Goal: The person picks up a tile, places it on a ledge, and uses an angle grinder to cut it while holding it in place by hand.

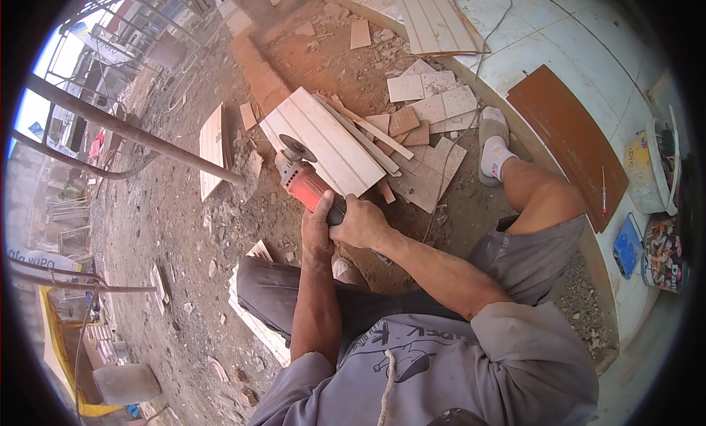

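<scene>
Both my hands are closed on a red and black angle grinder (305,185). My left hand (318,224) wraps the side of its body, and my right hand (360,222) grips the black rear end. The grinder's round disc (297,148) overlaps a long pale tile with lengthwise stripes (323,143), which lies on the dirt in front of me. Beneath its right edge, narrow cut strips (371,139) lie side by side. My knees are bent to both sides of the work.
Cut tile pieces (434,99) and a dusty tile (430,172) lie beyond. A metal pole (140,132) slants in from the left. On the right ledge are a brown panel (566,139), a screwdriver (604,191), a blue box (627,246) and a bucket (647,169). A cable (446,161) crosses the tiles.
</scene>
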`<action>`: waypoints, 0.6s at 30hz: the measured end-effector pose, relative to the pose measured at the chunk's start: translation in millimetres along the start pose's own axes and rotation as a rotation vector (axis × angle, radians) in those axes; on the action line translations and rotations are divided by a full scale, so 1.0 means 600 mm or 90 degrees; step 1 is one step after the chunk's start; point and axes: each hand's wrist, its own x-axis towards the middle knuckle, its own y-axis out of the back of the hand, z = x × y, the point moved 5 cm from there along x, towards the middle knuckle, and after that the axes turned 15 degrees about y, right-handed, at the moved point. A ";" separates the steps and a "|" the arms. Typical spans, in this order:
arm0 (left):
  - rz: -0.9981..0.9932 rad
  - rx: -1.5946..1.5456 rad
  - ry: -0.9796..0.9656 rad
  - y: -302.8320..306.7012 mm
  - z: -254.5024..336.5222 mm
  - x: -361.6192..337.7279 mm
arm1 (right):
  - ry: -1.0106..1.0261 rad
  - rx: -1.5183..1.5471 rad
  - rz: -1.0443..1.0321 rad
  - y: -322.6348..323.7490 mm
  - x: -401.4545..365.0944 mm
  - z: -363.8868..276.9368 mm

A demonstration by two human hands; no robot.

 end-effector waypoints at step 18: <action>-0.070 -0.401 -0.049 0.049 0.031 0.003 | -0.323 0.454 0.028 -0.007 -0.027 0.093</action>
